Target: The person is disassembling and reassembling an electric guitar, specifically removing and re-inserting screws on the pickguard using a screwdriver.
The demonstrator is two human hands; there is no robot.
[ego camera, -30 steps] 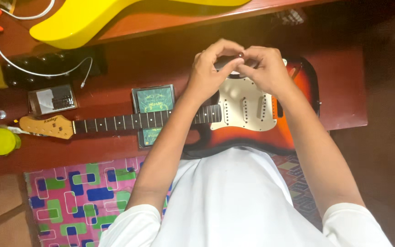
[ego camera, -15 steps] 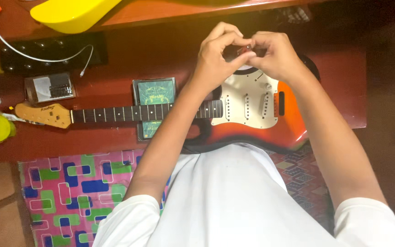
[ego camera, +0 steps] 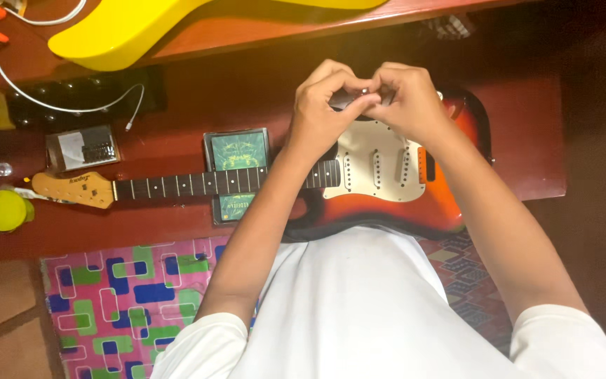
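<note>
Both the left hand point(ego camera: 324, 112) and right hand point(ego camera: 408, 105) pinch one small dark part point(ego camera: 348, 98) above a sunburst electric guitar point(ego camera: 387, 175), a flat green square packet point(ego camera: 237, 151) lying left of the grip.

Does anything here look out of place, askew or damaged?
Nothing looks damaged or spilled. The sunburst guitar lies flat, its neck propped on a green-faced box. Both hands pinch a small dark part above it.

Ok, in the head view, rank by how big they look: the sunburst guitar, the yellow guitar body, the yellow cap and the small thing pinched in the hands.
1. sunburst guitar
2. yellow guitar body, cut off by the frame, so unsure
3. yellow cap
4. small dark thing, pinched between left hand and right hand
</note>
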